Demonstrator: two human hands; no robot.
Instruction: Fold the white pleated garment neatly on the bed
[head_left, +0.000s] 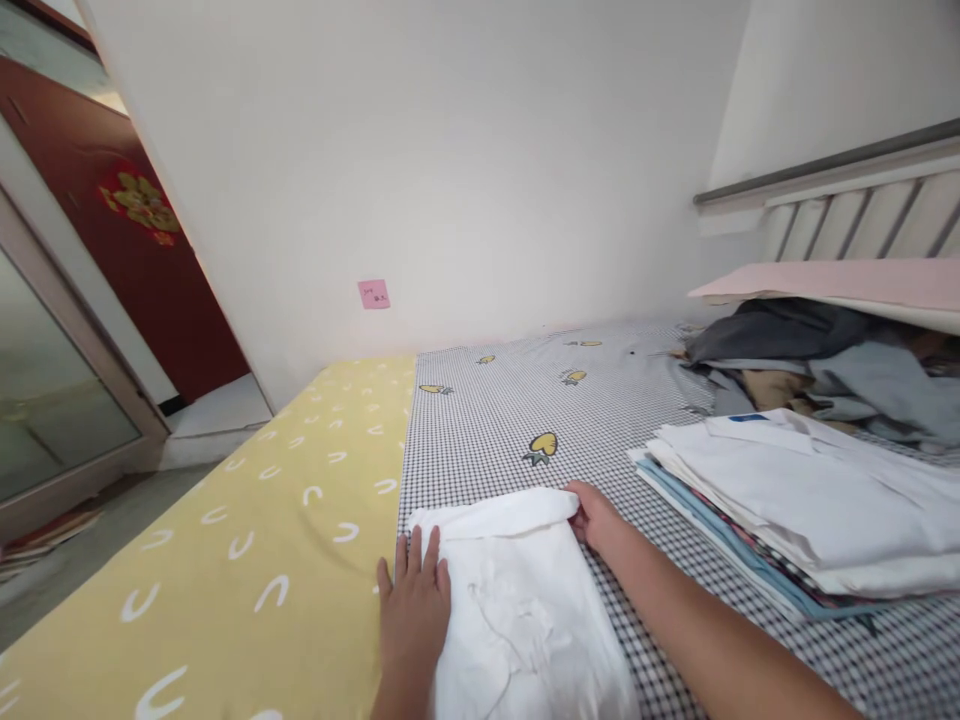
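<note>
White garment [529,610], count 1, is being held flat at 6 o'clock of the view, on black-and-white checked cloth [480,440]. One folded band [495,515] is being formed across its 12 o'clock edge.

Hands, count 2:
- Left hand [414,600]: being laid palm down, fingers spread, at the garment's 10 o'clock corner. Nothing is being gripped.
- Right hand [592,515]: band's end is being pinched between curled fingers at the garment's 1 o'clock corner.

Five yellow motifs are being shown on the checked cloth. One yellow cloth [322,600] with many white U marks is being bordered by it, 7 to 8 o'clock.

One folded pile [802,510] is being kept near the right forearm, between 3 and 4 o'clock. It is being topped by one white collared shirt [832,490]; layer count below cannot be told. One loose heap of clothes [862,375] is being partly covered by one pink sheet [840,280], near 3 o'clock.

One pink note [373,294] is being held on the wall [450,150], 10 o'clock.
</note>
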